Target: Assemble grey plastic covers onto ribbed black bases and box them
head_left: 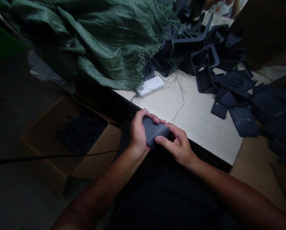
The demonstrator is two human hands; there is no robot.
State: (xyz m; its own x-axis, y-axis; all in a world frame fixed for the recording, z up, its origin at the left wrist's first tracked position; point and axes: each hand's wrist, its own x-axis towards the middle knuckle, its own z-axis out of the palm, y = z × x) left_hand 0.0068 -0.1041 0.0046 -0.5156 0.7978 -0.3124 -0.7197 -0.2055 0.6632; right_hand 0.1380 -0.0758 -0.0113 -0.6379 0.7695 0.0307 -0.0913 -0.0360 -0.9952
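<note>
The left hand [139, 132] and right hand [176, 143] are together, both clamped on a gray plastic block [154, 131]. Dark plastic bits [239, 99] lie piled on the table [193, 121], near a white power bank [150, 86].

Slate-grey plastic part [154, 131], ribbed charcoal pieces [243, 121], green woven sack [109, 48], cream tabletop [193, 118], white power bank [150, 86]

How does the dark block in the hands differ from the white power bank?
The block is dark grey and matte, the power bank white and glossy. The block sits between the left hand and right hand; the power bank lies on the desk. Both are rounded rectangles.
</note>
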